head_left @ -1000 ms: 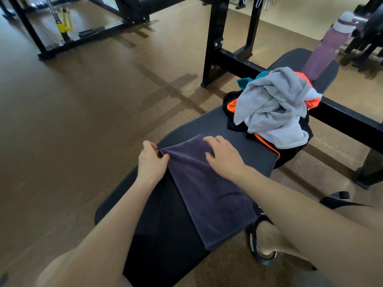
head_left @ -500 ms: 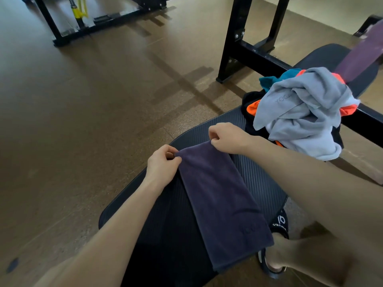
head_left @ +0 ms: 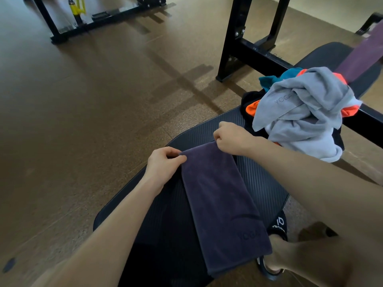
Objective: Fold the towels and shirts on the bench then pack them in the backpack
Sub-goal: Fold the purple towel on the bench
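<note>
Lifted off its flat press a second ago, right hand [head_left: 233,138] joins left hand [head_left: 164,165] pinching purple towel's [head_left: 219,204] far corners on bench [head_left: 263,183].

A brown speckled floor [head_left: 103,121] is seen all around. A black steel rack frame [head_left: 244,46] stands on it at the far right, and another black frame [head_left: 62,23] at the far left, with a yellow-banded bar [head_left: 75,9] inside. 1 black sandal [head_left: 277,224] is worn at lower right.
</note>
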Demonstrator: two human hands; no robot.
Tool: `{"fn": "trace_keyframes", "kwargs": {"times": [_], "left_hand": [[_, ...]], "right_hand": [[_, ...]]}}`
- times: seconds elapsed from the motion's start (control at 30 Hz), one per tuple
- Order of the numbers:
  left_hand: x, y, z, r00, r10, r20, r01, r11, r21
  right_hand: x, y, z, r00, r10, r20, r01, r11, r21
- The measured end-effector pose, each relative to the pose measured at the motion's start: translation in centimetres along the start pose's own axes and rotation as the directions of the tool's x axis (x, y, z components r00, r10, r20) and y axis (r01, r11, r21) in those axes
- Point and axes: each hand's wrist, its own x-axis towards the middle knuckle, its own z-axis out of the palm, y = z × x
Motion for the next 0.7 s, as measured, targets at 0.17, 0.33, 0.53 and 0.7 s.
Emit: {"fn": "trace_keyframes", "kwargs": {"times": [0.17,0.33,0.53,0.7], "left_hand": [[0.2,0.4,0.4,0.999,0.001,-0.037,0.000,0.999,0.044],[0.4,0.6,0.6,0.995,0.048,-0.092,-0.037,0.993,0.114],[0.6,1.0,1.0,0.995,0.035,-0.096,-0.029,0.997,0.072],[0.9,0.7,0.8,0.992,-0.001,-0.127,0.013,0.996,0.093]], "right_hand": [[-0.2,0.9,0.5,0.999,-0.035,-0.018,0.033,0.995,-0.093],[-0.5,1.3,0.0,0.999,-0.036,0.008,0.036,0.997,-0.070],[-0.7,1.6,0.0,0.999,-0.026,0.020,0.024,0.995,0.097],[-0.6,1.9,0.5,0.999,-0.049,-0.017,0.050,0.996,0.071]]}}
